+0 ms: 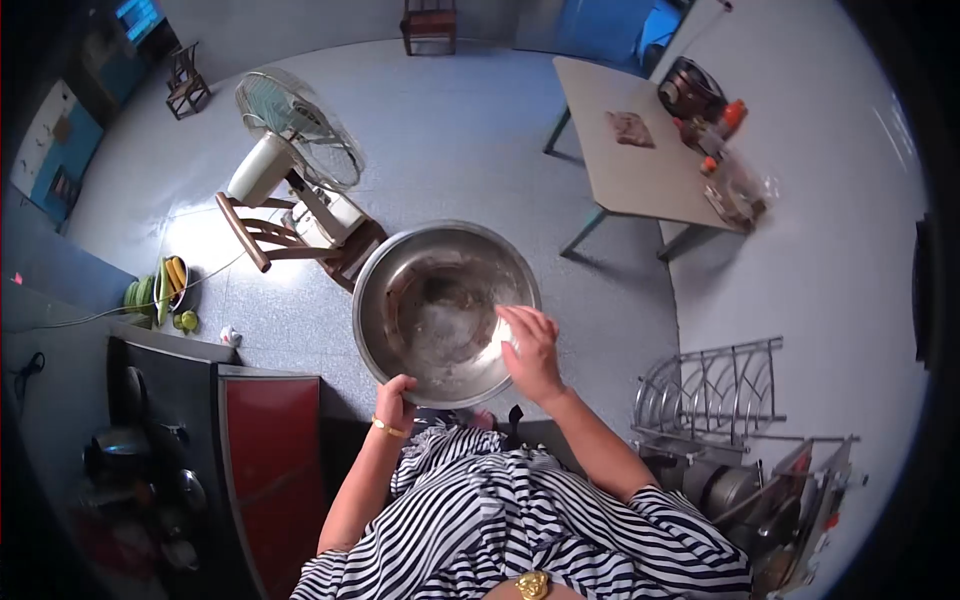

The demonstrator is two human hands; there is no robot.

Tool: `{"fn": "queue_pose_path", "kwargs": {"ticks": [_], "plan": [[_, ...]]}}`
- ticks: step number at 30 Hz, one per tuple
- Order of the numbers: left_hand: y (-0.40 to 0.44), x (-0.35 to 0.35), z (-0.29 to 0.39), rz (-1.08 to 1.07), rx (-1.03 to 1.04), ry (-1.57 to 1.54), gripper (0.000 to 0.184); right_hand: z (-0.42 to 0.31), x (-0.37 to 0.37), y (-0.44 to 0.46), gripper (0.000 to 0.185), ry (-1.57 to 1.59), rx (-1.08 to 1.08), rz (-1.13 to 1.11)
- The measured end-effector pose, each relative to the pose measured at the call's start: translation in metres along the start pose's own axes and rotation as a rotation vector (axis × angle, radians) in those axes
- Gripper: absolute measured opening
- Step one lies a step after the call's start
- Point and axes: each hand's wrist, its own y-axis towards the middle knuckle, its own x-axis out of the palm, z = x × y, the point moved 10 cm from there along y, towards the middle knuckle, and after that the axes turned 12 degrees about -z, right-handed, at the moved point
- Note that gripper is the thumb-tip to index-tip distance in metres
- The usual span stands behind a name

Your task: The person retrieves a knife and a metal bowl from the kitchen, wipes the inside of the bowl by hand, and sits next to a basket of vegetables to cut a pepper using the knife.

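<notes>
A wide metal basin (440, 315) is held out in front of my body, its inside facing up and showing some dark smudges and a wet-looking shine. My left hand (394, 403) grips the near left rim, thumb over the edge, with a gold band on the wrist. Over the right side of the basin is my right hand (531, 350), its fingers slightly bent and the thumb apart from them. Nothing shows in that hand. Whether its fingertips touch the inner wall, I cannot tell.
A fan (290, 115) stands on a wooden chair (270, 243) ahead left. A table (615, 185) with bags stands at the right. Vegetables (175, 280) lie on the left floor. A red-fronted cabinet (270, 440) is near left, a metal rack (715, 390) near right.
</notes>
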Motion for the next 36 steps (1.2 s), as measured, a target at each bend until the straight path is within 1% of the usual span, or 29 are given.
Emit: {"fn": "queue_pose_path", "kwargs": {"ticks": [1,2,3,4,5,6,7,8,9,10,12,13,15,16,18,19,20,21,22,23,24,26,27,28,30,31,32,34,36], "plan": [[0.022,0.009,0.022,-0.037,0.076,-0.04,0.007,0.009,0.005,0.021,0.026,0.006,-0.009,-0.005],[0.049,0.007,0.032,-0.035,0.083,-0.042,0.007,0.025,0.007,0.034,0.025,-0.056,0.04,0.0],[0.079,0.004,0.038,-0.045,0.042,-0.048,0.007,0.039,0.009,0.048,0.023,-0.121,0.099,0.007],[0.109,0.008,0.05,-0.067,0.001,-0.047,0.006,0.049,0.01,0.064,0.023,-0.125,0.103,0.018],[0.133,0.02,0.071,-0.074,0.052,-0.054,0.006,0.067,0.009,0.078,0.021,-0.115,0.155,0.034],[0.154,0.033,0.085,-0.089,0.044,-0.057,0.006,0.083,0.008,0.09,0.019,-0.107,0.212,0.04],[0.174,0.052,0.1,-0.114,0.026,-0.029,0.006,0.091,0.007,0.101,0.019,-0.124,0.217,0.044],[0.195,0.074,0.116,-0.144,0.017,0.0,0.006,0.103,-0.002,0.111,0.019,-0.179,0.272,0.132],[0.209,0.096,0.127,-0.137,0.059,-0.052,0.007,0.114,-0.013,0.119,0.018,-0.228,0.325,0.223],[0.228,0.111,0.136,-0.134,0.039,-0.043,0.008,0.118,-0.019,0.138,0.018,-0.235,0.329,0.237],[0.276,0.128,0.136,-0.11,-0.049,-0.06,0.01,0.125,-0.036,0.171,0.02,-0.423,0.395,0.305],[0.293,0.147,0.142,-0.106,-0.08,-0.041,0.009,0.139,-0.038,0.18,0.02,-0.434,0.41,0.334],[0.345,0.164,0.141,-0.148,-0.13,-0.014,0.01,0.193,-0.026,0.193,0.023,-0.256,0.524,0.228],[0.368,0.172,0.139,-0.16,-0.151,-0.01,0.01,0.208,-0.023,0.198,0.023,-0.266,0.529,0.253],[0.41,0.202,0.149,-0.164,-0.155,-0.055,0.016,0.252,-0.013,0.224,0.022,-0.254,0.585,0.185],[0.439,0.215,0.149,-0.211,-0.167,-0.086,0.027,0.263,-0.016,0.247,0.021,-0.288,0.547,0.197],[0.46,0.22,0.15,-0.213,-0.171,-0.077,0.027,0.282,-0.016,0.267,0.021,-0.285,0.554,0.203],[0.508,0.245,0.163,-0.156,-0.158,-0.088,0.031,0.319,-0.028,0.314,0.019,-0.237,0.506,0.246],[0.527,0.257,0.174,-0.093,-0.149,-0.109,0.036,0.335,-0.038,0.34,0.017,-0.195,0.458,0.278],[0.549,0.268,0.183,-0.105,-0.123,-0.135,0.04,0.356,-0.043,0.36,0.015,-0.082,0.455,0.272],[0.57,0.277,0.194,-0.104,-0.094,-0.169,0.045,0.372,-0.053,0.382,0.015,-0.084,0.451,0.297],[0.606,0.294,0.218,-0.127,-0.037,-0.238,0.05,0.409,-0.046,0.428,0.014,0.017,0.459,0.11],[0.621,0.3,0.232,-0.132,0.008,-0.268,0.049,0.419,-0.045,0.453,0.015,-0.049,0.394,0.054],[0.634,0.308,0.248,-0.137,0.055,-0.296,0.047,0.434,-0.047,0.475,0.015,-0.051,0.394,0.054],[0.669,0.291,0.262,-0.069,0.086,-0.371,0.048,0.446,-0.033,0.524,0.015,-0.022,0.202,-0.034],[0.685,0.283,0.272,-0.019,0.085,-0.377,0.046,0.457,-0.028,0.549,0.015,-0.035,0.178,-0.062],[0.708,0.27,0.283,-0.027,0.106,-0.359,0.045,0.471,-0.023,0.57,0.015,-0.033,0.181,-0.056],[0.754,0.251,0.305,-0.051,0.123,-0.397,0.05,0.502,-0.002,0.618,0.014,-0.098,0.182,-0.16],[0.784,0.246,0.341,0.057,0.183,-0.304,0.052,0.535,0.009,0.663,0.013,-0.143,0.199,-0.16]]}}
